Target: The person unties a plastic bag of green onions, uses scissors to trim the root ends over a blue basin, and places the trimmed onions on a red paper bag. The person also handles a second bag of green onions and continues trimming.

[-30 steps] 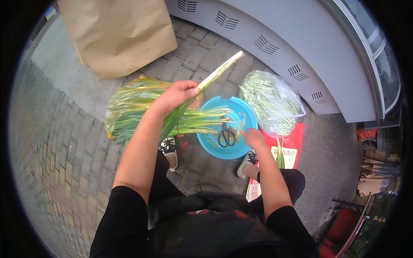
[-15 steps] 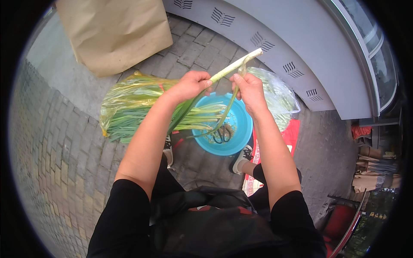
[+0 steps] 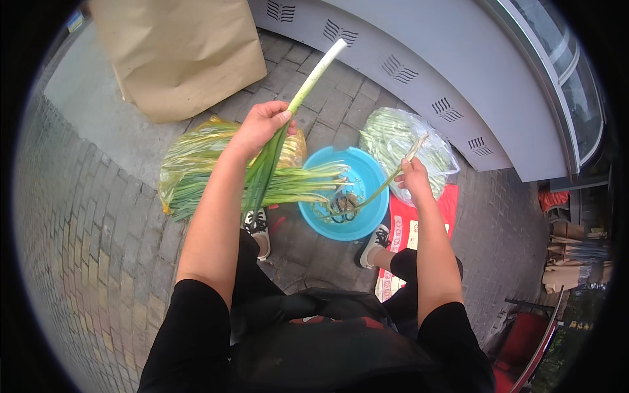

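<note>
White-and-green scallion, one, grasped in left hand above the bagged bunch; limp stripped leaf, one, pinched in right hand, trailing over blue basin (peeling stage, seemingly), next move calling for that pinch to loosen.

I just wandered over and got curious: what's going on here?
A person's left hand holds up a long green onion, pale end raised. The right hand grips a thin strand, apart from that onion. Below, a blue basin holds scissors and scraps. More green onions lie left of it, pale ends over its rim; a clear bag of green vegetables sits on the right.
</note>
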A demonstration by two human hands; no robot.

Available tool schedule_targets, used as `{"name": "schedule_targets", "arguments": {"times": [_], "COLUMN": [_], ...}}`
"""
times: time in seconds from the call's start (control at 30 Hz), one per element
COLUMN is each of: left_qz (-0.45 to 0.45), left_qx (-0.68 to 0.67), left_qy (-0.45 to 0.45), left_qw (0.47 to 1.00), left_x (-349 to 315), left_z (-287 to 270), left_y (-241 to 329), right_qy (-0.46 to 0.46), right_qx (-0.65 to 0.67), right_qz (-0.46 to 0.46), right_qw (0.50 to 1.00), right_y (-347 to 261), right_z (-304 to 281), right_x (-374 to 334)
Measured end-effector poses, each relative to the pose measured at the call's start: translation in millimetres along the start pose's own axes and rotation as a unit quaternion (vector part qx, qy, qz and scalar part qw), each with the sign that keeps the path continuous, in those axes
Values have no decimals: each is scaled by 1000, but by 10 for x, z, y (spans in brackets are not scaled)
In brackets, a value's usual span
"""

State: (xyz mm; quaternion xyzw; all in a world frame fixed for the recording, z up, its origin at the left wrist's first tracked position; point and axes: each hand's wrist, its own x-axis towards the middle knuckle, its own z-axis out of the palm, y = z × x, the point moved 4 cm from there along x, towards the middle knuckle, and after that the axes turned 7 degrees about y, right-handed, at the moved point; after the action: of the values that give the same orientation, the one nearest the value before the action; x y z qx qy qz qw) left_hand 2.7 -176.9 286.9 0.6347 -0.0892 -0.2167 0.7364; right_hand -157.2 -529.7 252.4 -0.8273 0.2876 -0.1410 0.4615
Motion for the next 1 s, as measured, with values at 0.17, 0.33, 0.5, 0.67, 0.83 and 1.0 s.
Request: {"name": "schedule_targets", "arguments": {"times": [0.17, 0.33, 0.5, 0.67, 0.83, 1.0], "left_qz": [23, 39, 19, -14, -15, -2], "left_qx": [-251, -373, -439, -456, -453, -445], "left_qy": [-17, -49, -13, 27, 84, 64], "left_qw": [968, 926, 898, 890, 887, 893], "left_x": [-14, 83, 259, 346, 464, 499], "left_z": [-11, 296, 422, 684, 842, 996], "left_y": [210, 222, -7, -82, -164, -207], "right_qy": [-151, -208, -408, -430, -284, -140], "right_qx": [-2, 33, 138, 198, -3, -217], "right_qz": [-54, -257, 37, 76, -148, -222], "right_qw": [987, 943, 902, 878, 947, 940], "right_y": [-554, -1514, -1452, -1300, -1399, -1233], "right_z": [676, 1087, 1215, 1017, 905, 854], "right_x": [-330, -651, -495, -315, -284, -96]}}
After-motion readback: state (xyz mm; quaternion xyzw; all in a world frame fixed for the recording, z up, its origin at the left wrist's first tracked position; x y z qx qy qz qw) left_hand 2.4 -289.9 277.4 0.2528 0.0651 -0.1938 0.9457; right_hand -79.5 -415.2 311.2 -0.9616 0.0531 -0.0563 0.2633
